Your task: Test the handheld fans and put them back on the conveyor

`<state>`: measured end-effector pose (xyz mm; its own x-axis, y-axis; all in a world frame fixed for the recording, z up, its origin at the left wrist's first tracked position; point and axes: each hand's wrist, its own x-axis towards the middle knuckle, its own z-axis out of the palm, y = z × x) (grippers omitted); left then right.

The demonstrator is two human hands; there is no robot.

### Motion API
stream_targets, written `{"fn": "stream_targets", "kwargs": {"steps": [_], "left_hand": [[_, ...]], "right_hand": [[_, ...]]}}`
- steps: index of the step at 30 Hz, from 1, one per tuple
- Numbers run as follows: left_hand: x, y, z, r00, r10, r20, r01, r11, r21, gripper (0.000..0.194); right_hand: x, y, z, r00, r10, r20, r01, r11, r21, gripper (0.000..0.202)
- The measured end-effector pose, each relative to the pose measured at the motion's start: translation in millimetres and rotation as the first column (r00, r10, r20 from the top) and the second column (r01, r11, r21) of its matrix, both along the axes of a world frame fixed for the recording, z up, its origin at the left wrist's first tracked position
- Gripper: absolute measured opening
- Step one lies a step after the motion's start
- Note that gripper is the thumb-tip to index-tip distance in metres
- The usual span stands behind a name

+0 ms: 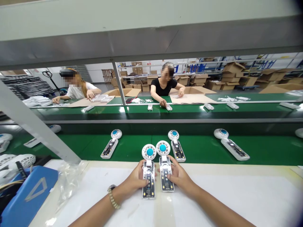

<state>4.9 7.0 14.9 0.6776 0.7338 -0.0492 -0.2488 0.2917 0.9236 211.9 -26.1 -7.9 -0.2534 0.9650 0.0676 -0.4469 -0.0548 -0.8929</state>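
Note:
Two small handheld fans are held side by side above the white worktop (106,201). My left hand (137,178) is closed around the left fan (149,188), its thumb on the circuit board. Around the right fan (166,184) my right hand (178,175) is closed too, thumb likewise on the board. Each fan has a round white slotted head with a blue centre and a clear-edged handle baring a dark board. Just beyond, on the green conveyor belt (139,148), lie a similar fan (178,150), another at left (109,148) and one at right (234,148).
A blue bin (30,192) with white parts and cables stands at left, beside a clear plastic bag (68,179). A slanted white post (40,123) crosses the left side. Across a second belt (189,108), two co-workers handle white parts. A wide beam (151,34) spans overhead.

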Motion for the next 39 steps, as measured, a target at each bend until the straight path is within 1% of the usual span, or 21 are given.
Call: {"fn": "stream_targets", "kwargs": {"steps": [5,8,10,12,14,15,17,19,20,22,23,24,26,27,29,31,33,34,36,38,39], "left_hand": [[-0.2,-0.4,3.8,1.0,0.006,-0.023,-0.007,1.0,-0.02,0.061],[0.0,-1.0,4.8,1.0,0.015,-0.013,-0.016,0.999,-0.031,0.061],[1.2,-2.4,6.2,0.999,0.041,0.003,-0.041,0.998,-0.05,0.061],[3.2,-4.2,8.9,0.996,0.091,0.007,-0.09,0.987,-0.133,0.05],[5.2,-5.2,12.5,0.992,0.121,-0.02,-0.121,0.953,-0.277,0.034],[6.1,-4.7,14.4,0.993,0.109,-0.046,-0.119,0.93,-0.349,0.041],[7.3,0.4,18.0,0.992,0.059,-0.113,-0.104,0.888,-0.449,0.065],[7.4,12.7,21.7,0.981,0.041,-0.192,-0.126,0.881,-0.456,0.071],[6.7,22.1,23.8,0.963,0.073,-0.258,-0.174,0.902,-0.395,0.071],[2.1,46.6,29.5,0.886,0.214,-0.411,-0.297,0.943,-0.148,0.069],[-2.6,61.0,33.1,0.827,0.304,-0.472,-0.344,0.939,0.001,0.068],[-9.6,76.2,37.3,0.762,0.391,-0.516,-0.379,0.916,0.134,0.066],[-31.5,106.0,47.0,0.65,0.516,-0.558,-0.431,0.855,0.289,0.058],[-46.3,119.4,52.2,0.585,0.568,-0.579,-0.454,0.821,0.347,0.053],[-81.7,140.9,61.8,0.406,0.664,-0.627,-0.493,0.737,0.462,0.046],[-119.7,154.4,68.8,0.221,0.695,-0.684,-0.515,0.679,0.524,0.043],[-153.6,160.8,72.0,0.084,0.662,-0.745,-0.526,0.664,0.531,0.037],[-167.2,161.9,72.2,0.045,0.633,-0.773,-0.526,0.673,0.52,0.034],[-185.5,161.4,70.4,0.014,0.575,-0.818,-0.519,0.704,0.486,0.028],[-191.6,158.5,66.9,0.024,0.532,-0.846,-0.516,0.732,0.446,0.024],[-190.5,156.4,65.0,0.038,0.517,-0.855,-0.521,0.741,0.424,0.022]], "right_hand": [[-0.9,0.2,-3.2,1.0,-0.009,0.001,0.009,1.0,-0.01,0.077],[-3.2,-0.2,-4.2,0.998,-0.048,-0.037,0.048,0.999,-0.011,0.076],[-4.6,-1.6,-0.8,0.995,-0.07,-0.077,0.067,0.997,-0.042,0.076],[-5.5,-4.4,6.8,0.991,-0.052,-0.126,0.036,0.991,-0.126,0.065],[-5.6,-8.0,17.1,0.988,0.003,-0.154,-0.04,0.971,-0.236,0.04],[-5.1,-9.3,22.2,0.988,0.027,-0.15,-0.069,0.956,-0.284,0.04],[-2.5,-9.0,30.8,0.994,0.039,-0.106,-0.074,0.934,-0.35,0.06],[3.5,-1.6,35.9,0.999,0.013,-0.045,-0.029,0.928,-0.372,0.066],[8.3,5.2,37.5,1.0,-0.014,-0.004,0.012,0.927,-0.374,0.065],[22.7,24.2,39.9,0.982,-0.111,0.15,0.157,0.928,-0.337,0.061],[32.3,35.4,41.1,0.945,-0.186,0.268,0.262,0.922,-0.286,0.059],[43.4,46.7,42.6,0.881,-0.265,0.393,0.366,0.906,-0.211,0.055],[67.8,67.3,46.4,0.723,-0.39,0.571,0.506,0.861,-0.052,0.046],[79.9,75.4,48.8,0.658,-0.427,0.62,0.54,0.842,0.007,0.041],[99.6,86.0,54.1,0.557,-0.488,0.672,0.587,0.804,0.098,0.033],[107.4,89.8,59.3,0.445,-0.547,0.709,0.613,0.763,0.204,0.037],[98.2,89.6,62.6,0.38,-0.575,0.725,0.591,0.754,0.288,0.041],[87.0,89.1,63.0,0.382,-0.564,0.732,0.556,0.773,0.305,0.04],[53.8,89.1,60.7,0.434,-0.493,0.754,0.459,0.841,0.285,0.033],[12.7,91.9,55.0,0.496,-0.389,0.776,0.371,0.903,0.216,0.031],[-7.8,94.2,51.7,0.516,-0.346,0.784,0.351,0.92,0.175,0.031]]}}
